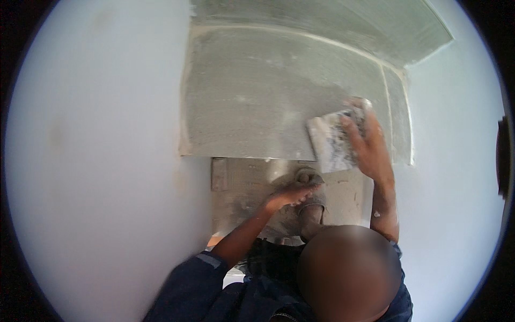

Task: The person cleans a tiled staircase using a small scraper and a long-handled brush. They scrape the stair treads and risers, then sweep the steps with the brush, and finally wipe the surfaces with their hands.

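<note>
My right hand point(368, 147) grips a rectangular, plaster-smeared float or trowel point(334, 141), its face blotched white and dark. The tool overlaps the right front part of a grey cement-like surface point(249, 96); whether it touches is hard to tell. My left hand point(291, 196) hangs lower and nearer to my body, above the floor and beside my foot. Its fingers point to the right and are partly blurred. I cannot tell whether it holds anything. A dusty sandal or shoe point(316, 197) on my foot shows just past the left fingertips.
White walls stand close on the left point(100, 161) and right point(446, 181). Beyond a pale seam point(314, 37), a second grey face point(322, 14) continues at the back. A dusty floor point(241, 193) shows below the grey surface's straight front edge. A dark object point(503, 157) sits at the far right rim.
</note>
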{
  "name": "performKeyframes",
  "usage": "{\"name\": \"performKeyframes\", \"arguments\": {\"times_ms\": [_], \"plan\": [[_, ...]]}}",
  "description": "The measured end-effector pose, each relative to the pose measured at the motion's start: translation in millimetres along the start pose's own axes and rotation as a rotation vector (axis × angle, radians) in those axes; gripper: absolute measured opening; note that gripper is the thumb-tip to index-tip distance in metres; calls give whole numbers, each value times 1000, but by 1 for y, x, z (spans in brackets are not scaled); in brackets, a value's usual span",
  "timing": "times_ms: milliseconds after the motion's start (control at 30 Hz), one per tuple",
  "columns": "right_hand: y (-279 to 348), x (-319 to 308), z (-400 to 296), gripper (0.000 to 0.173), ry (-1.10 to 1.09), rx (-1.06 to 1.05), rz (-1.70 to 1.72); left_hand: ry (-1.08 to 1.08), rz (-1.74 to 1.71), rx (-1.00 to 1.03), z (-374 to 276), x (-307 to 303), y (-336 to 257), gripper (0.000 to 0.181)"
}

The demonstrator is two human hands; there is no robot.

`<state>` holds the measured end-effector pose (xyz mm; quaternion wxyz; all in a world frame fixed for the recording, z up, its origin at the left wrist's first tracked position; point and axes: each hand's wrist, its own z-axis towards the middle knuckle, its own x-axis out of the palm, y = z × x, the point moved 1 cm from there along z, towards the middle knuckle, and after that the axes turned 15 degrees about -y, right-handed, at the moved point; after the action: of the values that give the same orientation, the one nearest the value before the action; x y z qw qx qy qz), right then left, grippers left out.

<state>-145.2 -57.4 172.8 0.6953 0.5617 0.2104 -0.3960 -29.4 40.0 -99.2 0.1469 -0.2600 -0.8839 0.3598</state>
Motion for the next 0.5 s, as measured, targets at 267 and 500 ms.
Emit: {"name": "performKeyframes", "arguments": {"times_ms": [267,500], "plan": [[-105,-141,-42,33,-533,479,-121,-10,-75,-115,-25,-9,-31,58],[-109,-174,-34,31,-387,499,-116,18,5,-150,-69,-4,-100,56]]}}
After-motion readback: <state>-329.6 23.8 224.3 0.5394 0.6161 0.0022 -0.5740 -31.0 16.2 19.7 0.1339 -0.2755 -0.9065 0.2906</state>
